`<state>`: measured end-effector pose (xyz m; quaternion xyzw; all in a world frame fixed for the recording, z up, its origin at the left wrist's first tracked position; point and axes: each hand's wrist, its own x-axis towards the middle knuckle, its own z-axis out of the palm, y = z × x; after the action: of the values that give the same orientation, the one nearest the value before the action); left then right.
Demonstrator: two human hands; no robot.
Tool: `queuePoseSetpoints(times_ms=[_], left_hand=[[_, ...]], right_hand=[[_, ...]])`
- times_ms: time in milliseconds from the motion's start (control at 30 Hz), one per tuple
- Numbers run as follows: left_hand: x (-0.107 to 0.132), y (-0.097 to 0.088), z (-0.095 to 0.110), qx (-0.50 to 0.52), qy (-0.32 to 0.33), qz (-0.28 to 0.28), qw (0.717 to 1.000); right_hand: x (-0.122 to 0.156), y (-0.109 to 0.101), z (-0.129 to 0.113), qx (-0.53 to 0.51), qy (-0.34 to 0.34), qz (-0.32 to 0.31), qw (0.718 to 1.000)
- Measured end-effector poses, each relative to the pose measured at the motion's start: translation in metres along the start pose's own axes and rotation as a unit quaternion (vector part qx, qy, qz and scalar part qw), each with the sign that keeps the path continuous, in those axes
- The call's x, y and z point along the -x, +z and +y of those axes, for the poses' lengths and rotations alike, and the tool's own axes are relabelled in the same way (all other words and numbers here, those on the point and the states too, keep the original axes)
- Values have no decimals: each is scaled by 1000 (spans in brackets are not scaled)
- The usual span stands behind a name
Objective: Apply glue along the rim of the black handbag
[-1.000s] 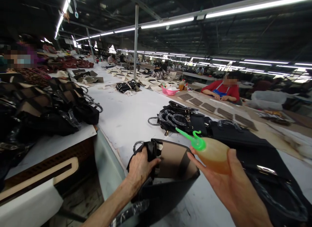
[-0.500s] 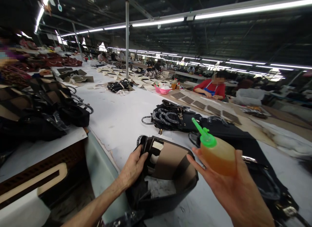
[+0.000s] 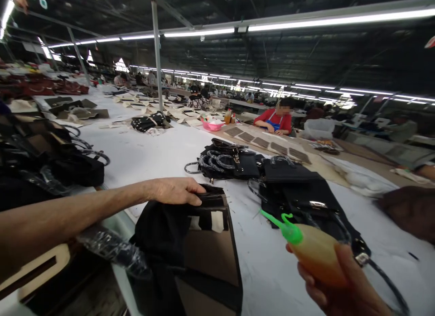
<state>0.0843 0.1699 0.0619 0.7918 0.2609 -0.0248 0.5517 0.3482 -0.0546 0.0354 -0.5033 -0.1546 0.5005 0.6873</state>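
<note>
Head view: the black bag with brown panels (image 3: pixel 210 255) has been turned, its pale-patched panel now seemingly easier to reach.
It sits at the white-covered table's (image 3: pixel 253 273) near edge, left hand (image 3: pixel 176 190) gripping its top edge, thumb over it; the right hand (image 3: pixel 350 280), now lower, curls round a translucent, green-spouted bottle of amber liquid (image 3: pixel 317 250), apart from the bag.

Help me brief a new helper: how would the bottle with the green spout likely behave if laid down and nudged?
The bottle might well roll on its side, since its body looks rounded. Its translucent wall suggests soft plastic that may give when pressed. The amber liquid fills only part of it, so the weight would likely shift as it moves.
</note>
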Motion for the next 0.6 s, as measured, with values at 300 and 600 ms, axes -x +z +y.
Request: queuePoseSetpoints(times_ms=[300, 600], left_hand=[[-32, -8, -7, -67, -51, -98, 992], [-45, -7, -9, -83, -62, -118, 988]], right_hand=[[-13, -22, -12, 187, -84, -1, 979], [-32, -13, -7, 380, -217, -25, 899]])
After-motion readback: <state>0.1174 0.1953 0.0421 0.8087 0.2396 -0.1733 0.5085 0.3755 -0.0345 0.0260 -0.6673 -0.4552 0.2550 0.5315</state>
